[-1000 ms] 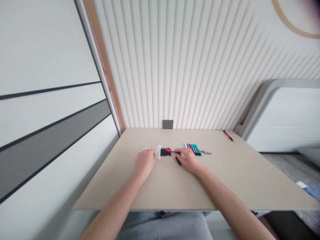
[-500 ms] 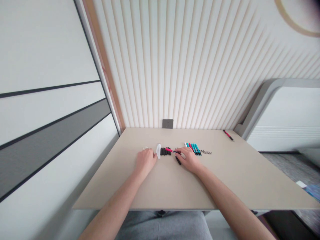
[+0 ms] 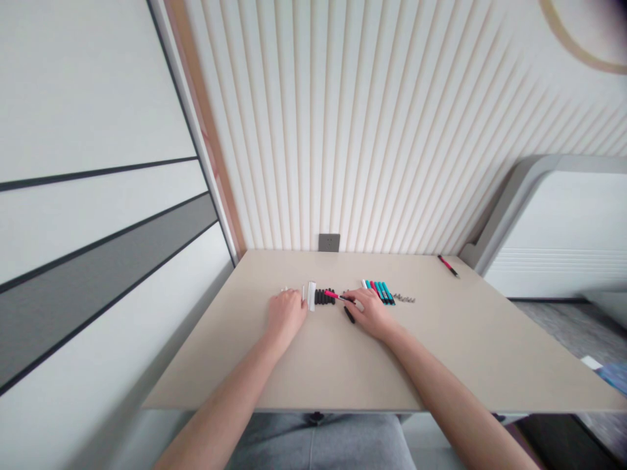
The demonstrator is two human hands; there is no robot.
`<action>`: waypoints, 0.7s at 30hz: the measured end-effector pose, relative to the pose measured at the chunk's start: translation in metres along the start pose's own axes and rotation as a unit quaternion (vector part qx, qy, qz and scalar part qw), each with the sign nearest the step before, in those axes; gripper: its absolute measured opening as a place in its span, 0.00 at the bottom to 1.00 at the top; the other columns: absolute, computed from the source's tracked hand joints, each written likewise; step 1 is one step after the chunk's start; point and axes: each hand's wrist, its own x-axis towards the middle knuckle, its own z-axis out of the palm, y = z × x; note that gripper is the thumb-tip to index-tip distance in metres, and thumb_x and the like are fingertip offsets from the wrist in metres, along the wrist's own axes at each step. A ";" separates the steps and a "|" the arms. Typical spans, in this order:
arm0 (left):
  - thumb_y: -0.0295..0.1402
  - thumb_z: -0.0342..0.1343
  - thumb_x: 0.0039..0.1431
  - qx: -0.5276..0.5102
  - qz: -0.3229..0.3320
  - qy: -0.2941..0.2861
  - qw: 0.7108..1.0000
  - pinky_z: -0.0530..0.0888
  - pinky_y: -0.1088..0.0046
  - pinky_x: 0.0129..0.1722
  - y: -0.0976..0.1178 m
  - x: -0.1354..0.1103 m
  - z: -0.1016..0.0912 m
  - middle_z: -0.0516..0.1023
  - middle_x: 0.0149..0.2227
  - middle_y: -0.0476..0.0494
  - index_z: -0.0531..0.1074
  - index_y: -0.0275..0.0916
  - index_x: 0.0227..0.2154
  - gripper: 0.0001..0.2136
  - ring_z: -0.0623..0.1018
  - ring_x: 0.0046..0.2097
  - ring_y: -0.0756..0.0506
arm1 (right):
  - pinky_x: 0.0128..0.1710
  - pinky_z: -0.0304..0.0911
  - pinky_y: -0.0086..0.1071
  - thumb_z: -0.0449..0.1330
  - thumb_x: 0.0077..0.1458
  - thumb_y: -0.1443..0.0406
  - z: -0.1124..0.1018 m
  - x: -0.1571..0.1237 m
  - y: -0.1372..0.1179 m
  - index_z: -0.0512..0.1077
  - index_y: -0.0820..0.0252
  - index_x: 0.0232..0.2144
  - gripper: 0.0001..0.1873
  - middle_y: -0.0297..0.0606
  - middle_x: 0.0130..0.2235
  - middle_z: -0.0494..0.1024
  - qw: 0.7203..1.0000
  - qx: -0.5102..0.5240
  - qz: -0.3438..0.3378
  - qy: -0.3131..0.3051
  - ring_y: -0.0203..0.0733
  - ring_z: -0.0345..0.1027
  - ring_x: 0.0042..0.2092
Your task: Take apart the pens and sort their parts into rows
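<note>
My left hand point(image 3: 287, 312) rests on the table with its fingers closed at a thin white pen refill point(image 3: 303, 292), which stands out at the fingertips. Just right of it lies a row of white pen refills point(image 3: 312, 296). Beside those are several black rubber grips point(image 3: 324, 297), lined up. My right hand point(image 3: 368, 311) is closed on a pen with a red barrel point(image 3: 331, 294), its red end pointing left over the grips. Below that hand lies a loose black pen part point(image 3: 349, 314). Small parts left of my left hand are mostly hidden.
Several teal, red and white pen barrels point(image 3: 381, 292) lie right of my right hand, followed by a row of small springs point(image 3: 404, 298). A red and black pen point(image 3: 448, 266) lies at the table's back right. A wall socket point(image 3: 329, 243) sits behind the table point(image 3: 343, 365).
A thin white pen refill now shows at my left fingertips, apart from the row. My left hand has shifted very slightly; my right hand and the red pen have hardly moved.
</note>
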 end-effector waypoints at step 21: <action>0.31 0.45 0.64 0.025 0.015 -0.005 1.000 0.70 0.62 0.43 -0.003 0.001 0.004 0.79 0.35 0.34 0.78 0.34 0.34 0.15 0.79 0.41 0.38 | 0.48 0.62 0.42 0.55 0.62 0.64 0.000 0.000 0.001 0.74 0.54 0.42 0.10 0.39 0.40 0.80 1.000 -0.010 -0.006 -0.004 0.45 0.71 0.43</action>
